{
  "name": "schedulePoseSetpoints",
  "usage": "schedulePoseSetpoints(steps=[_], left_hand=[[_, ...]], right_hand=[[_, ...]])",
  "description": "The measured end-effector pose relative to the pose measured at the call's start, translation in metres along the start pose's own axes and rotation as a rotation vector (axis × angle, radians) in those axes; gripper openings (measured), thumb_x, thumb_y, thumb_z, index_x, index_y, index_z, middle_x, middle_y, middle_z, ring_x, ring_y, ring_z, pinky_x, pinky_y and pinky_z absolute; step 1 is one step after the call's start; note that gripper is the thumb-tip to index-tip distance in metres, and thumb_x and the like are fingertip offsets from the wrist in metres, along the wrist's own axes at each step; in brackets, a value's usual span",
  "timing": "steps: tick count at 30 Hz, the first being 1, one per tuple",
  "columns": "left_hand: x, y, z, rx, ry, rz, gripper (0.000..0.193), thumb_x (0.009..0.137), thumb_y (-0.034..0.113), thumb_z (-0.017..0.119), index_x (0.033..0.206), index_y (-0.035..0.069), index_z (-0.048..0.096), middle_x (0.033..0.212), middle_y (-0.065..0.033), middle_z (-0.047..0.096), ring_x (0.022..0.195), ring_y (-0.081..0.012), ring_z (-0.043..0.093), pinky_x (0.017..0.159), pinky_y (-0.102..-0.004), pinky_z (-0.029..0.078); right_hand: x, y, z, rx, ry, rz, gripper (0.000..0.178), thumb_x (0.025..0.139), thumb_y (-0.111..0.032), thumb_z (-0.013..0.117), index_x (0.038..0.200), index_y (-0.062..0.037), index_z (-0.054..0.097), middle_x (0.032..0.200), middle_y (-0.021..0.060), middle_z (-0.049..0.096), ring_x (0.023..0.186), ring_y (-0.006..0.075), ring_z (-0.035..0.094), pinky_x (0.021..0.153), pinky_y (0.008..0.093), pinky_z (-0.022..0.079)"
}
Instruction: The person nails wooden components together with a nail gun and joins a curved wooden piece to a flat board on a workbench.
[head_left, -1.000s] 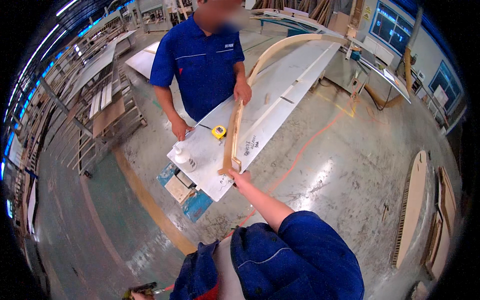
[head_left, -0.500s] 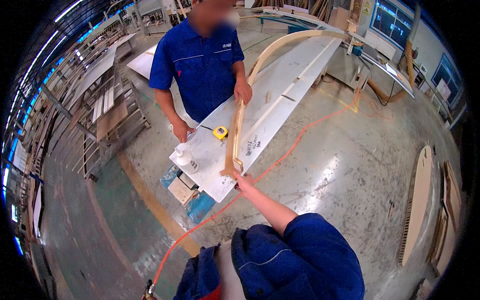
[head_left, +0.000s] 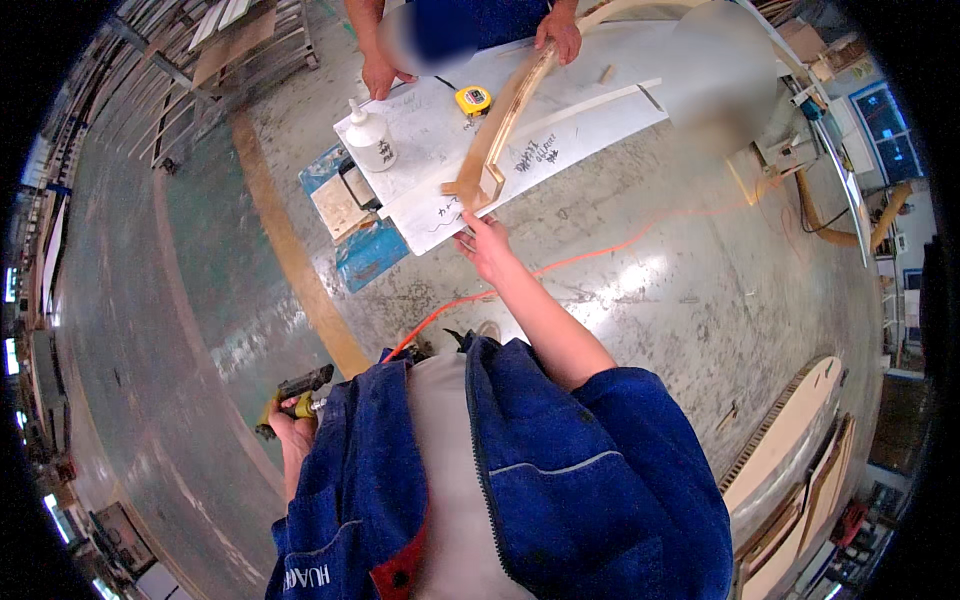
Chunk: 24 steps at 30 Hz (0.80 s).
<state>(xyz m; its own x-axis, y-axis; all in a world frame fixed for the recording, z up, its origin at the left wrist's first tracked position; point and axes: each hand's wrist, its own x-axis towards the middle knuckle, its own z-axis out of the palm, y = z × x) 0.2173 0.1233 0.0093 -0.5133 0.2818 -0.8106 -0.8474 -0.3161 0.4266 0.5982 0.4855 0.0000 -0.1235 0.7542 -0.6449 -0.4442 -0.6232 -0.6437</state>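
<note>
At my left side, my left hand (head_left: 288, 428) is closed round the grip of a yellow and black air-powered nail gun (head_left: 303, 385). Its orange air hose (head_left: 430, 322) passes in front of me and across the floor. My right hand (head_left: 487, 247) reaches to the table's near edge with fingers apart, one fingertip against the near end of a curved wooden strip (head_left: 497, 130). That end has a short angled piece and a small wooden block. Across the table, a co-worker's hand (head_left: 560, 35) holds the strip farther up; the other hand (head_left: 380, 75) rests at the table's edge.
On the white-topped table (head_left: 425, 215) are a white squeeze bottle (head_left: 370, 138) and a yellow tape measure (head_left: 473, 99). A blue stand (head_left: 375, 262) sticks out beneath its left end. Shaped wooden panels (head_left: 785, 435) lie at the right; racks with boards (head_left: 225, 50) stand far left.
The view has tipped downward, so the table sits higher in the picture. The nail gun in my left hand has come into sight. My right hand stays by the strip's near end.
</note>
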Motion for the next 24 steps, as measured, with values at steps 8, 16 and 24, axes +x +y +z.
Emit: schedulePoseSetpoints(steps=[8,16,24], left_hand=[[-0.093,-0.019,0.079,0.185,-0.162,0.332,0.032,0.102,0.032,0.055,0.081,0.013,0.041,0.068,0.0002,0.04,0.062,-0.0173,0.044,0.061,-0.0346,0.044],[-0.152,-0.038,0.203,0.555,-0.466,0.803,0.023,0.1,0.016,0.063,0.086,0.003,0.05,0.065,-0.0027,0.046,0.056,-0.0155,0.045,0.053,-0.0339,0.039],[-0.084,-0.025,0.252,1.307,-0.877,0.534,0.02,0.099,0.019,0.063,0.089,0.002,0.061,0.078,-0.0043,0.063,0.069,-0.0149,0.059,0.064,-0.0304,0.048]], right_hand=[[-0.001,-0.039,0.009,-0.059,0.096,-0.014,0.082,0.08,-0.031,0.086,0.14,-0.0054,0.035,0.108,0.007,0.062,0.081,0.0151,0.061,0.065,0.0308,0.051],[-0.01,-0.034,0.004,-0.181,0.194,-0.094,0.096,0.079,-0.033,0.087,0.148,0.0004,0.029,0.119,0.0131,0.058,0.088,0.0187,0.062,0.075,0.033,0.054],[-0.033,-0.019,-0.004,-0.046,0.394,-0.11,0.096,0.079,-0.026,0.086,0.148,0.0013,0.026,0.121,0.017,0.055,0.098,0.022,0.059,0.081,0.0344,0.055]])
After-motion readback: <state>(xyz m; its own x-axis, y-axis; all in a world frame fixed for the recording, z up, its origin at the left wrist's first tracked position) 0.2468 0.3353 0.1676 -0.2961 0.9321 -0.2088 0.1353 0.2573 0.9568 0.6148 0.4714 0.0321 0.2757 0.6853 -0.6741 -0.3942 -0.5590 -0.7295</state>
